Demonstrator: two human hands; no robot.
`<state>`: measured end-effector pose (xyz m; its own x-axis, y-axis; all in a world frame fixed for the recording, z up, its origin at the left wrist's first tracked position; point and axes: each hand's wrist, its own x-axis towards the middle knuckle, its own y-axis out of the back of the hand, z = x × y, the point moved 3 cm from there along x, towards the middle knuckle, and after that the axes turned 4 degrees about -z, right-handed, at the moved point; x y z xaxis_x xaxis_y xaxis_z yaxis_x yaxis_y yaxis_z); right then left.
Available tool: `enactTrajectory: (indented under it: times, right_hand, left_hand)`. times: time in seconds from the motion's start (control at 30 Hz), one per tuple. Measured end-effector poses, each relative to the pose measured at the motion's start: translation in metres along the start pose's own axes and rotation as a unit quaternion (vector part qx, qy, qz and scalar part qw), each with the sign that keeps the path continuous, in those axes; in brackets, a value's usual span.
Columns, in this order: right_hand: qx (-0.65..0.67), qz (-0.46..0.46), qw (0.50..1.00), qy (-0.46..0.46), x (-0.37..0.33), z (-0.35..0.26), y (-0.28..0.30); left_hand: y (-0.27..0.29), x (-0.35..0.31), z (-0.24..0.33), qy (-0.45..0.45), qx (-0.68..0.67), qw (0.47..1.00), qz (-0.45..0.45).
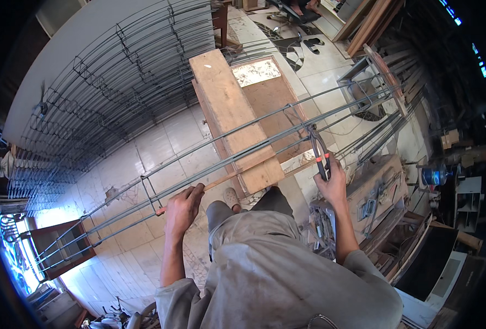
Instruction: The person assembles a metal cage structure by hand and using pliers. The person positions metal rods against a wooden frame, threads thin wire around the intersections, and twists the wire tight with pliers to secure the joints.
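Pale tiles (133,249) underlie hands (183,211) gripping a slim wooden stick (224,180), left, and orange-banded pliers (319,159), right.

Pliers (319,159) in right fingers (336,171)

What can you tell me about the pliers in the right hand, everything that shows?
The pliers are long-handled, with a dark, metal-looking head and two slightly spread handles, each dark toward its end with an orange-red band. The right hand grips them around the handle ends. They slant a little, head pointing away from the person, up at a bar of the steel rod frame. Whether the jaws bite on anything there is too small to tell.
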<state>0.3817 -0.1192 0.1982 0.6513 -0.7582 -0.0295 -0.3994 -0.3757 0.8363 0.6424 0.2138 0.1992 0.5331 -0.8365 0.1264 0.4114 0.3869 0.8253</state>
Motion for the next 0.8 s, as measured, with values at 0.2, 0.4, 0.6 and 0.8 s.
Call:
enactTrajectory:
  times: [0.2,0.4,0.6,0.8]
  right_hand:
    - [-0.047,0.066,0.997,0.016,-0.002,0.014,-0.006]
    - [-0.048,0.038,0.998,0.009,-0.006,0.003,-0.002]
    - [-0.042,0.021,0.997,0.065,-0.016,-0.004,-0.011]
    - [-0.037,-0.019,0.999,0.008,-0.025,-0.013,-0.014]
  left_hand:
    - [0.002,0.001,0.002,-0.009,0.007,1.000,-0.007]
    - [0.002,0.002,0.003,-0.012,0.005,1.000,-0.005]
    - [0.000,0.000,0.000,-0.016,0.015,1.000,-0.002]
    - [-0.001,0.001,-0.001,-0.018,0.013,1.000,-0.005]
